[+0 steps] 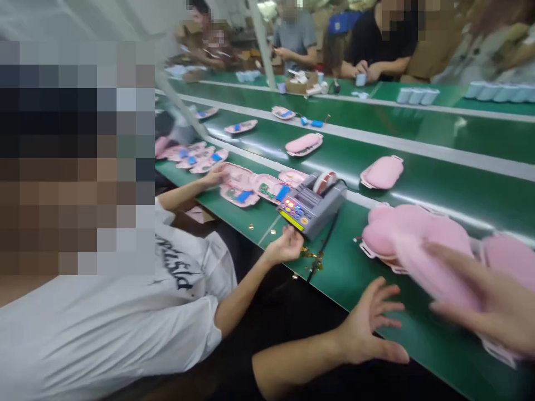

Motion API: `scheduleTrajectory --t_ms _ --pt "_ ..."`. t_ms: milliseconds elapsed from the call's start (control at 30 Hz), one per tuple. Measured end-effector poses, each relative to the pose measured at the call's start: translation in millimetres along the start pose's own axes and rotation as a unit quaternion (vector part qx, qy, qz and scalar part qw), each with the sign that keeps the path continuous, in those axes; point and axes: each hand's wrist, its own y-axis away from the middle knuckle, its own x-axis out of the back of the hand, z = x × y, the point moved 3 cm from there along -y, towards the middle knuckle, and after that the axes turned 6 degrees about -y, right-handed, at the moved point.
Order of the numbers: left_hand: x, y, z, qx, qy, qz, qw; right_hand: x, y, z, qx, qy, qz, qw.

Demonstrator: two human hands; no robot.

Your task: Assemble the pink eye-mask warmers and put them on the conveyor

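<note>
My left hand (370, 323) hovers open over the front edge of the green bench (346, 267), fingers spread, holding nothing. My right hand (489, 303) is blurred at the lower right and grips a pink oval shell (434, 267). Just behind it lies a pile of pink shells (401, 231). A grey tape dispenser (313, 203) with coloured buttons stands to the left of the pile.
A co-worker in a white shirt (125, 323) sits close on my left, one hand (286, 245) by the dispenser, the other on open pink shells (246, 189). More pink shells (382, 172) ride the green belt. Other people sit across the far side.
</note>
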Motion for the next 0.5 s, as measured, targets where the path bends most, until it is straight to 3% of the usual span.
scheduleTrajectory --t_ms 67,133,167,233,333,500 --pt "-5.5 4.1 6.3 -0.005 0.015 -0.006 1.0 -24.4 41.2 -1.0 -0.047 0.001 -0.082 0.996" --pt "-4.5 14.9 8.4 0.004 -0.003 0.041 0.999 -55.8 68.1 -6.6 -0.105 -0.034 -0.156 0.982" --pt "-1.4 22.4 7.1 0.017 -0.012 0.073 0.997 -68.3 75.1 -8.6 -0.13 -0.064 -0.161 0.976" --pt "8.5 39.9 0.9 0.056 -0.021 0.128 0.99 -82.1 79.5 -7.3 -0.156 -0.132 -0.131 0.97" --pt "27.2 64.2 -8.3 0.114 -0.028 0.17 0.978 -79.8 79.1 9.7 -0.175 -0.213 -0.09 0.957" --pt "46.2 86.7 -1.2 0.157 -0.07 0.249 0.953 -68.2 84.5 40.8 -0.231 -0.166 -0.039 0.958"
